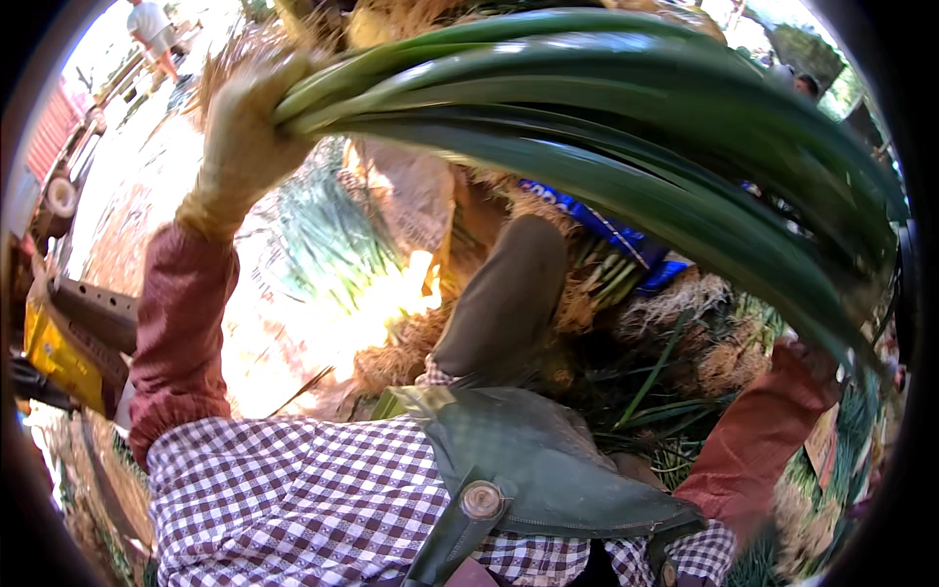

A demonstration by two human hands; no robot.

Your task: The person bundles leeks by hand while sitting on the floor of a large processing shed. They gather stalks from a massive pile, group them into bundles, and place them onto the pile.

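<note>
A bunch of large spring onions [587, 88] is raised across the top of the view, its long green leaves curving down to the right and smeared by motion. My left hand [252, 137], in a pale yellowish glove, is closed around the stem end at upper left. Brown stringy roots [235, 68] show beyond that fist. My right hand [817, 357] is at far right beside the drooping leaf ends; leaves and blur hide its fingers, so I cannot tell whether it grips them. Reddish-brown sleeves cover both my forearms.
More spring onions [337, 235] lie on the sunlit ground ahead, and others with tangled roots [724, 362] are heaped at right. Blue printed packaging [626, 240] lies among them. A yellow bag [64, 342] and a perforated metal bar [98, 308] are at left. A person [152, 29] stands far off.
</note>
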